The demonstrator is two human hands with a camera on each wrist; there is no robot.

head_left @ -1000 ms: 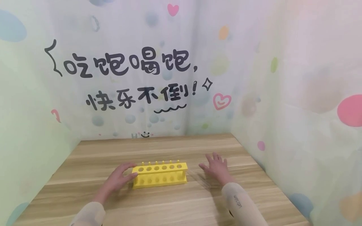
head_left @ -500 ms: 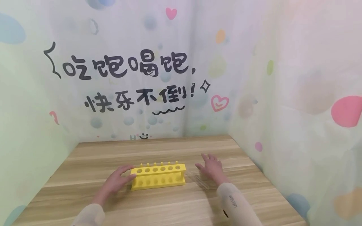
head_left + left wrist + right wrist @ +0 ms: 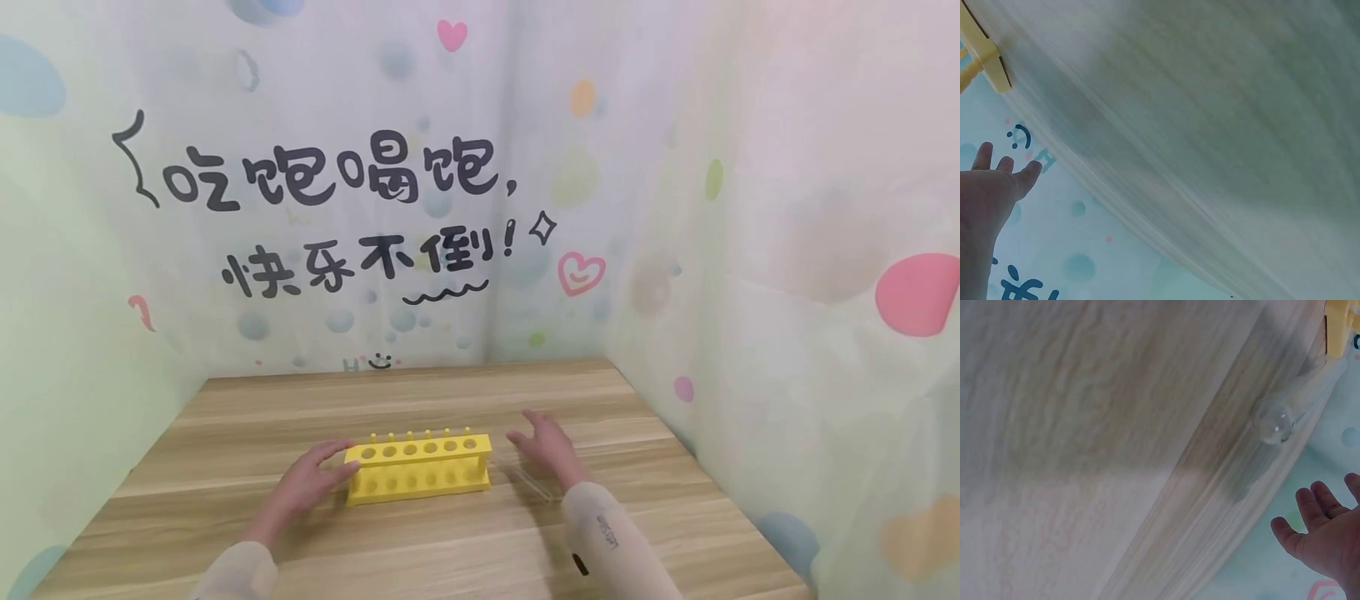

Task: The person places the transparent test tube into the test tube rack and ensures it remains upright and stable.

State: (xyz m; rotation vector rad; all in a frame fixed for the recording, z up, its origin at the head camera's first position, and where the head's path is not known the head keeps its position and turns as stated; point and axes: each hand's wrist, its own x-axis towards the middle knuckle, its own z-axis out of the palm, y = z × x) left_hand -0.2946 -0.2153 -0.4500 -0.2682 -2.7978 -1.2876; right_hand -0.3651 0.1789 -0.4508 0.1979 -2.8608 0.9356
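Note:
A yellow test tube rack [image 3: 418, 475] stands on the table, its row of round holes facing up and a row of pegs along its back. My left hand [image 3: 306, 482] is at the rack's left end, thumb and fingers apart. In the left wrist view a gap shows between that hand [image 3: 991, 194] and the rack's end [image 3: 988, 59]. A clear glass test tube [image 3: 534, 483] lies to the right of the rack; its rounded end [image 3: 1274, 420] shows in the right wrist view. Over the far side of the tube hovers my right hand [image 3: 546, 446], fingers spread and holding nothing.
The wood-grain table [image 3: 420, 550] extends around the rack. A printed curtain [image 3: 360, 333] hangs behind the table's far edge, and more curtain [image 3: 795, 350] closes in the right side.
My right hand has moved left, closer to the rack and over the glass test tube. The left hand stays at the rack's left end. The view has shifted slightly.

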